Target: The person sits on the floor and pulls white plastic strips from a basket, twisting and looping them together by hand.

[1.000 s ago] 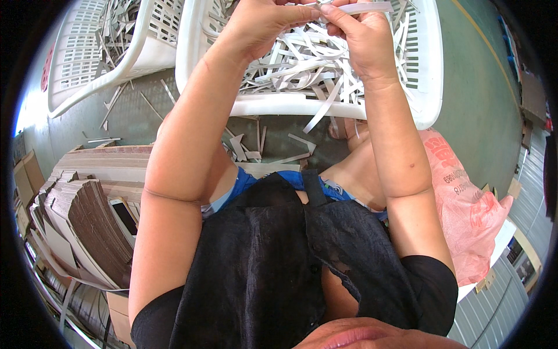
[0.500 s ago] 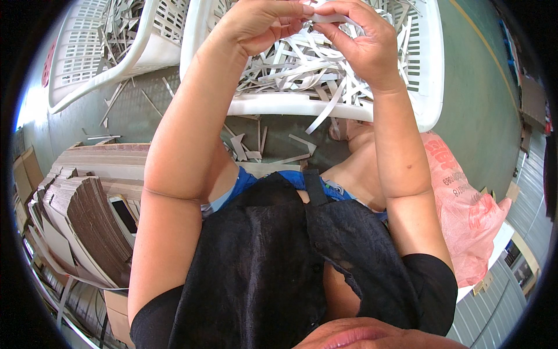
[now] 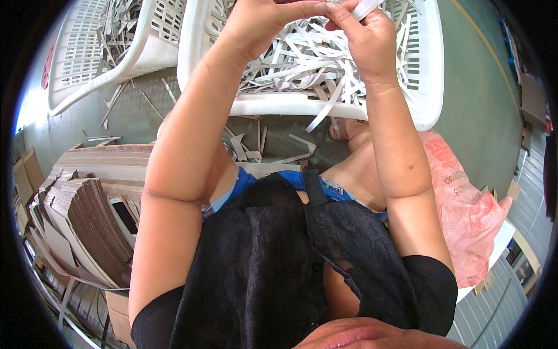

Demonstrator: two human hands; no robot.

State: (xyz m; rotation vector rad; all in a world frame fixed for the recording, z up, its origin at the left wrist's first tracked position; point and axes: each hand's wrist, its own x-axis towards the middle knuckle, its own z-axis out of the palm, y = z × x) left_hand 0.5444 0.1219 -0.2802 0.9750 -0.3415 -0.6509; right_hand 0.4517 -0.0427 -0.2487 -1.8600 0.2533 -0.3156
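Observation:
Both hands are raised at the top edge of the picture, over a white plastic basket (image 3: 279, 106) heaped with white and grey strips (image 3: 314, 64). My right hand (image 3: 370, 46) is closed on a flat white strip (image 3: 365, 8), which sticks out between thumb and fingers toward the upper right. The thumb of my left hand (image 3: 256, 26) reaches across and meets the right fingertips. Its other fingers are curled and partly cut off by the frame edge, so what they pinch is hidden.
A second white basket (image 3: 142, 46) with grey strips stands at the far left. Stacked cardboard pieces (image 3: 87, 227) lie at my left, with a phone (image 3: 123, 214) on them. A pink woven sack (image 3: 465, 209) rests at my right. Loose scraps (image 3: 238, 147) litter the green floor.
The hands have shifted slightly, the left thumb moving right along the right fingers. The white strip, earlier stretched between both hands, now points up from the right hand.

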